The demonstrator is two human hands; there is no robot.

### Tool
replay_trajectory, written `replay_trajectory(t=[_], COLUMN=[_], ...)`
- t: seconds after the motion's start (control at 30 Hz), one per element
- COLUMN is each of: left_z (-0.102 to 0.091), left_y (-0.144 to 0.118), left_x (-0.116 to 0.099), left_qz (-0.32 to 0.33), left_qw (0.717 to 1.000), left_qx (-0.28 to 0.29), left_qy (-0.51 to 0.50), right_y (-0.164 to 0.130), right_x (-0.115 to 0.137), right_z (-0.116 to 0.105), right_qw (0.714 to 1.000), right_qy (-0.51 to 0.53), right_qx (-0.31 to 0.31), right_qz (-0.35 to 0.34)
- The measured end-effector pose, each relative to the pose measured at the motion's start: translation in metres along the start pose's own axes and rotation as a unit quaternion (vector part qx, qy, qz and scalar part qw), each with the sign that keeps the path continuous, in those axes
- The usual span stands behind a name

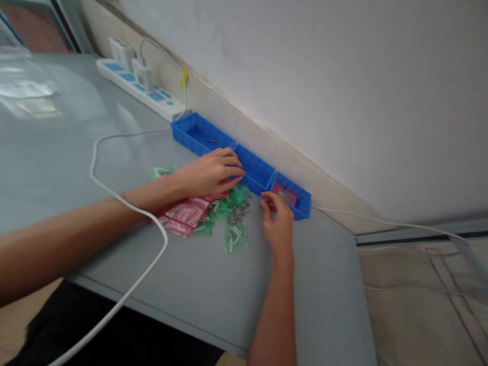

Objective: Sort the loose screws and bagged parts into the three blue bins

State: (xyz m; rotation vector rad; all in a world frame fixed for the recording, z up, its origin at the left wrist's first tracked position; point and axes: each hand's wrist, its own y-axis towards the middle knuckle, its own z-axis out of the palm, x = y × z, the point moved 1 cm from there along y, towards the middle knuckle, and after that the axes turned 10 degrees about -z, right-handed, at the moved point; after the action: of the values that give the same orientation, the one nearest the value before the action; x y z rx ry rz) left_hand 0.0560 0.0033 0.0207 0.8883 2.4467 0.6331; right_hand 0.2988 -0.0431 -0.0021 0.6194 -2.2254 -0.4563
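Head view: left hand (pixel 211 173) lies open, hiding bags (pixel 213 211); right hand (pixel 277 218) pinches something too small to identify.

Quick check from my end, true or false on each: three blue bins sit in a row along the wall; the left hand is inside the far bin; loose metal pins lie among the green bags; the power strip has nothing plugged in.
1. Three blue bins sit in a row along the wall: true.
2. The left hand is inside the far bin: false, it rests on the pink bags beside the middle bin.
3. Loose metal pins lie among the green bags: true.
4. The power strip has nothing plugged in: false, white adapters sit in it.
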Motion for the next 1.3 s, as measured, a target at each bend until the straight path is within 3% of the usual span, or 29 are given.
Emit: replay_trajectory(t=[0.2, 0.37, 0.7, 0.97, 1.2, 1.3], left_z=[0.000, -0.003, -0.005, -0.017, -0.027, -0.029], left_y=[-0.009, -0.015, -0.017, -0.016, -0.020, -0.023], left_x=[-0.024, -0.032, -0.024, 0.003, 0.040, 0.053], left_qz=[0.010, 0.023, 0.011, -0.092, -0.213, -0.237], left_qw=[0.999, 0.998, 0.996, 0.995, 0.974, 0.967], left_qx=[0.024, 0.033, 0.050, -0.018, -0.066, -0.078], left_qy=[-0.024, -0.047, -0.071, -0.036, 0.048, 0.060], right_y=[0.000, 0.002, 0.004, 0.005, 0.004, 0.002], right_x=[0.020, 0.029, 0.035, 0.040, 0.037, 0.031], right_z=[0.008, 0.019, 0.033, 0.031, 0.023, 0.021], right_qw=[0.983, 0.968, 0.943, 0.963, 0.964, 0.963], right_qy=[0.143, 0.204, 0.280, 0.197, 0.173, 0.166], right_qx=[-0.114, -0.134, -0.159, -0.169, -0.197, -0.210], right_qz=[0.035, 0.052, 0.086, 0.070, 0.054, 0.040])
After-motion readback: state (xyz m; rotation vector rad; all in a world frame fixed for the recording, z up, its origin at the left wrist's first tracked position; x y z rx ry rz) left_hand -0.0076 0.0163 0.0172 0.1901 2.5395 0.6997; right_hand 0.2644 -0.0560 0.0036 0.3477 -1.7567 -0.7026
